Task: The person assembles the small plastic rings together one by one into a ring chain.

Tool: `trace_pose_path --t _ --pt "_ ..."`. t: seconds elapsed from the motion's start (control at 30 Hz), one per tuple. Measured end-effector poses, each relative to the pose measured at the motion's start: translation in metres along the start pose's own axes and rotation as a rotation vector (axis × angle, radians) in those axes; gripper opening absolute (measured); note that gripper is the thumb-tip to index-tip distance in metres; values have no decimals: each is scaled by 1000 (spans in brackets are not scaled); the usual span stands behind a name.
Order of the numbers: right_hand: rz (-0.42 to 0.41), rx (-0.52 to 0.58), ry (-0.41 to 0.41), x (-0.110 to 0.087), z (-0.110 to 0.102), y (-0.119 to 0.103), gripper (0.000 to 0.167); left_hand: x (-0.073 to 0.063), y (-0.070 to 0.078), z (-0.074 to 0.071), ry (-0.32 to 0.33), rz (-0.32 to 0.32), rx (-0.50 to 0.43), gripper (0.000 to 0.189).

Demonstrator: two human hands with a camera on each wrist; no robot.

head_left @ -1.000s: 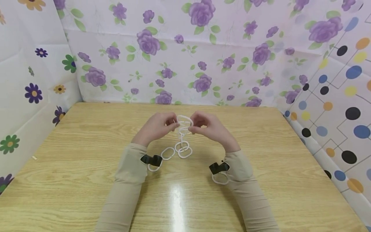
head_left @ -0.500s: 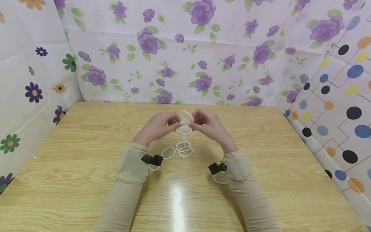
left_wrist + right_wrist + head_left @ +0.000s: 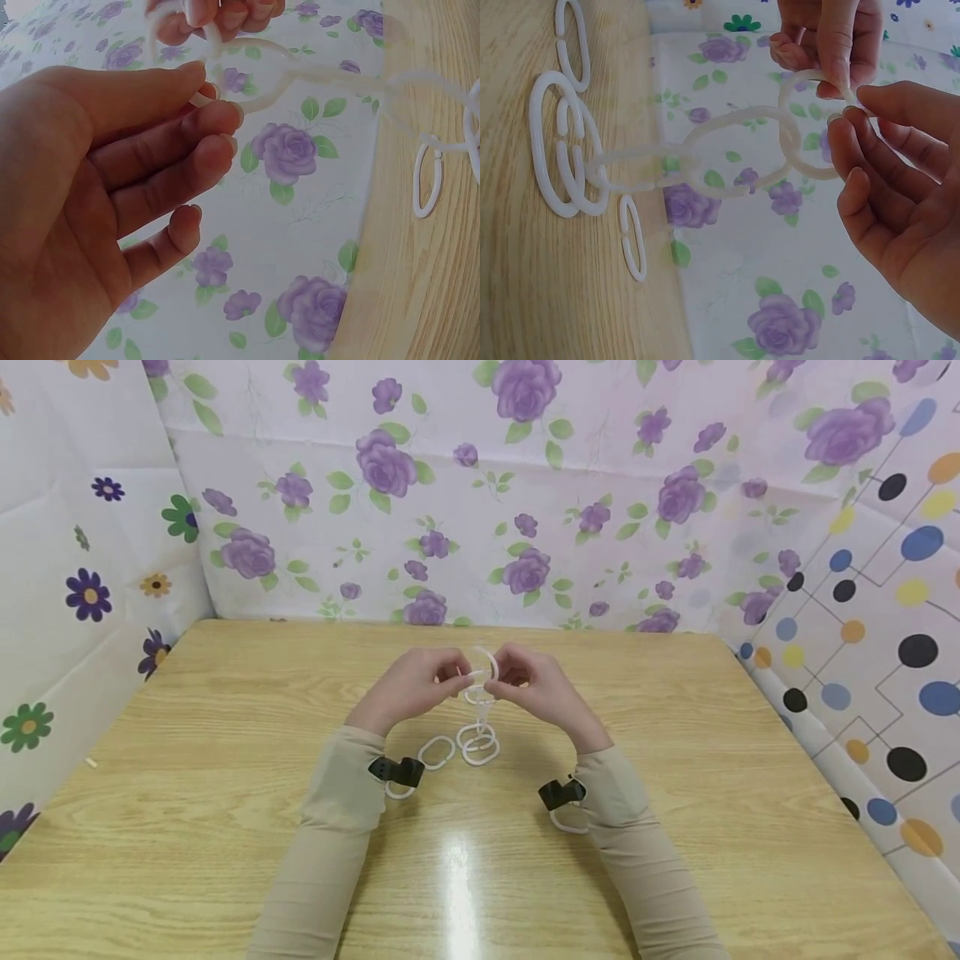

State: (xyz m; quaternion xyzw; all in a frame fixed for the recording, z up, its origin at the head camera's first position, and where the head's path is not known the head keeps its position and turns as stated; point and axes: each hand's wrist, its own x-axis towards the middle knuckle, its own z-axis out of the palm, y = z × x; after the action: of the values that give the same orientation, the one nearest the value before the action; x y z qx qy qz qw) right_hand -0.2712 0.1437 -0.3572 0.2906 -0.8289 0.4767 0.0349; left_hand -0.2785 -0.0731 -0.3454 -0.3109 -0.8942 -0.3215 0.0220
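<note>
Over the table, my left hand (image 3: 420,687) pinches a white plastic chain link (image 3: 784,124) between thumb and fingertips. Close by, my right hand (image 3: 538,683) pinches another white link (image 3: 492,662), which stands tilted between the hands. From the left hand's link hang further joined links (image 3: 739,116), sloping down to the tabletop. Two overlapping links (image 3: 480,747) rest below, at the foot of this chain. Fingers hide part of both pinched links, so I cannot tell whether they are hooked together.
Loose white links lie on the wooden table (image 3: 262,877): one (image 3: 437,752) left of the chain, another (image 3: 400,791) partly behind the left wrist camera, and one (image 3: 570,821) beside the right wrist. Flowered sheeting (image 3: 450,527) stands behind the table.
The link in my right hand has turned from lying across between both hands to standing tilted near the right fingers. My left hand has shifted slightly right, closer to the other.
</note>
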Motion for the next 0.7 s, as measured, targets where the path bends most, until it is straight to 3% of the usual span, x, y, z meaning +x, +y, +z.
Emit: trace_pose_path --t 0.2,0.7 --pt "3 -6 -13 0 -1 2 8 0 1 0 -2 -2 -7 13" --pt "49 -84 52 -1 -10 -2 10 -1 1 -2 -35 -11 -13 13"
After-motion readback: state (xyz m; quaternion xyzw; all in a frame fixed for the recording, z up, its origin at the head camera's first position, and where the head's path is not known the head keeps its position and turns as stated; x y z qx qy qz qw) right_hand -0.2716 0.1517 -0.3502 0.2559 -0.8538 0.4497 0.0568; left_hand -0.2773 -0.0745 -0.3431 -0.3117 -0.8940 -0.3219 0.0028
